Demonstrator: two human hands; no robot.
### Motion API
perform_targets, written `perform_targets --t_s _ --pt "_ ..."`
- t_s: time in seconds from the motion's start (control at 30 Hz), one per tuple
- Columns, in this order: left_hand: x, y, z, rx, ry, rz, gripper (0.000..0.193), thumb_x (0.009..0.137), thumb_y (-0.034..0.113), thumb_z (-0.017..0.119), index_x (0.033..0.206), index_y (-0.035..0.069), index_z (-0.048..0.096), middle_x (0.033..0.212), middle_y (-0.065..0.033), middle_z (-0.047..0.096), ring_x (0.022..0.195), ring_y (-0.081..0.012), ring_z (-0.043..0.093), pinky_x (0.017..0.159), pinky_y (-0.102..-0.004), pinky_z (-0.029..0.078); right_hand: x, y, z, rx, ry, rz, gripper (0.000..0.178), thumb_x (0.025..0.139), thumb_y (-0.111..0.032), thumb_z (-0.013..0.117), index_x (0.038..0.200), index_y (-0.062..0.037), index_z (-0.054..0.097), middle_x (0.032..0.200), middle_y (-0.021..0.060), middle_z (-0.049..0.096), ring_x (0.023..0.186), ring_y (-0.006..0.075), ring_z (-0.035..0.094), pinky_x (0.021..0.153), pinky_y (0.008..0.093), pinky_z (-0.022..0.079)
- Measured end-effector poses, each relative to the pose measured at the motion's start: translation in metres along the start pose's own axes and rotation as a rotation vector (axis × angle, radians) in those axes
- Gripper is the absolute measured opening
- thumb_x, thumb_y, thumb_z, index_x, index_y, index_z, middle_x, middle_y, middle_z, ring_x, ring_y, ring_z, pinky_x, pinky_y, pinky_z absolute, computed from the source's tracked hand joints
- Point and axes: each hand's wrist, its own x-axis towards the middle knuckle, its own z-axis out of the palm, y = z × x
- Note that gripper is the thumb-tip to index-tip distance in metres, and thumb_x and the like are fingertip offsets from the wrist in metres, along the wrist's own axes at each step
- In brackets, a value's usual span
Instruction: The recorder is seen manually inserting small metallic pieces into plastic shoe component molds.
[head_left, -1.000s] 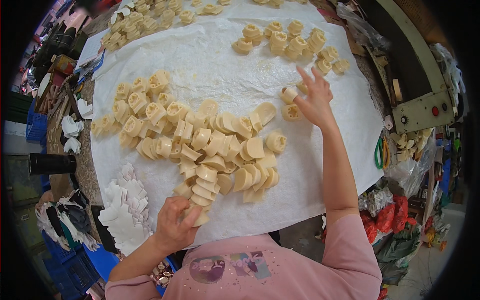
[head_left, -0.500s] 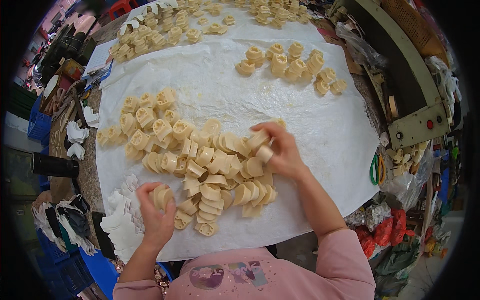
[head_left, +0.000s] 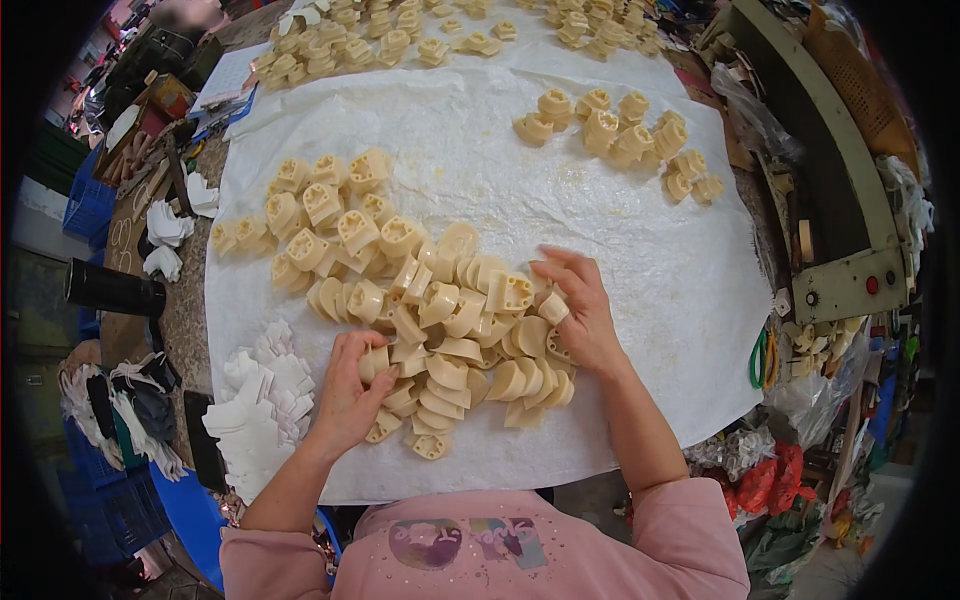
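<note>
A heap of cream-coloured moulded plastic pieces, curved with holes in their ends, lies on the white sheet. At the heap's left front edge, my left hand is closed on a cream plastic piece, thumb and fingers around it. My right hand rests at the heap's right side with fingers apart. A short cream cylinder shows at its thumb; whether it is a cover or a loose piece is unclear. Just left of it, a piece with holes facing up sits on the heap.
White scraps are piled at the left front edge. Stacked cream pieces stand farther back, with more along the far side. A green-grey machine borders the right; a black cylinder is at the left.
My left hand has moved right to the heap's edge, still with a piece in it. My right hand has moved slightly right, leaving a piece on the heap. The view has shifted a little.
</note>
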Motion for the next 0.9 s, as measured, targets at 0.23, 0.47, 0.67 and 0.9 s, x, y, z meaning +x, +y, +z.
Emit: perform_targets --t_s 0.23,0.47,0.67,0.9 --pt "0.002 -0.024 0.014 -0.194 0.141 0.093 0.032 0.085 0.014 0.055 0.113 0.001 0.047 0.102 -0.0145 0.049 0.098 -0.0279 0.050 0.088 -0.0357 0.040 -0.001 -0.050 0.022 -0.011 -0.124 -0.286 0.068 0.072 -0.029 0.069 0.134 -0.0150 0.045 0.134 0.0130 0.044 0.116 0.0369 0.040 0.099 0.0421 0.036" --pt "-0.001 -0.012 0.017 -0.035 0.221 -0.013 0.037 0.084 0.020 0.060 0.113 0.001 0.047 0.110 -0.0169 0.053 0.103 -0.0275 0.052 0.091 -0.0353 0.040 0.015 -0.060 0.021 -0.484 -0.229 -0.262 0.068 0.078 -0.048 0.059 0.136 -0.0172 0.042 0.144 0.0160 0.030 0.130 0.0466 0.025 0.107 0.0560 0.019" --pt "-0.007 -0.006 0.008 -0.020 0.172 0.005 0.032 0.086 0.025 0.059 0.106 0.001 0.049 0.084 -0.0119 0.063 0.077 -0.0257 0.062 0.072 -0.0351 0.047 0.012 -0.086 0.012 -0.403 -0.226 -0.380 0.069 0.071 -0.036 0.070 0.134 -0.0223 0.046 0.147 0.0144 0.027 0.137 0.0406 0.019 0.109 0.0543 0.011" --pt "-0.016 0.006 0.006 -0.141 0.180 -0.020 0.040 0.092 0.038 0.050 0.105 0.000 0.049 0.079 -0.0142 0.061 0.071 -0.0253 0.060 0.066 -0.0348 0.045 -0.008 -0.094 0.047 -0.415 -0.337 -0.621 0.051 0.058 -0.021 0.072 0.108 -0.0192 0.061 0.142 0.0081 0.038 0.134 0.0359 0.028 0.105 0.0497 0.024"
